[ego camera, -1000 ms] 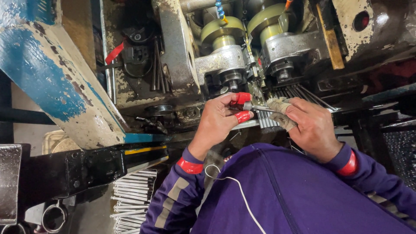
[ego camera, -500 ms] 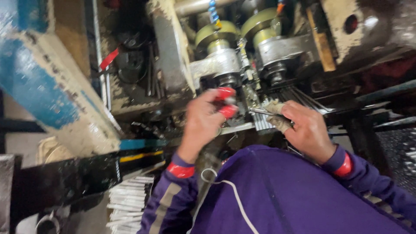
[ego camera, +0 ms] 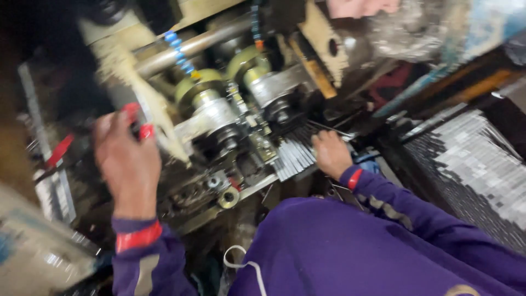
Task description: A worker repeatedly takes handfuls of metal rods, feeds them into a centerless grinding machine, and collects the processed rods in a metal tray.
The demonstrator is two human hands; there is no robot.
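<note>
A grimy machine [ego camera: 230,120] fills the frame's upper centre. At right lies a grey stack of thin metal rods [ego camera: 476,164]. The left hand [ego camera: 127,164], centre-left, reaches up, grip unclear through blur. The right hand [ego camera: 330,153] rests loosely curled on small rods [ego camera: 293,156] at centre.

A blue segmented coolant hose [ego camera: 178,52] hangs at the far left, running down across a bare steel shaft [ego camera: 192,48]. Just right of it, a second beaded hose [ego camera: 255,24], darker with an orange tip, drops from the top edge. To the far right a brown plate [ego camera: 318,52] with a round hole leans against the frame. A red-handled tool [ego camera: 57,152] lies at the left edge, blurred. On the right, a large stack of thin grey metal rods [ego camera: 482,164] shows its ends in rows. Near the bottom, a white cord [ego camera: 244,268] loops over purple cloth.
</note>
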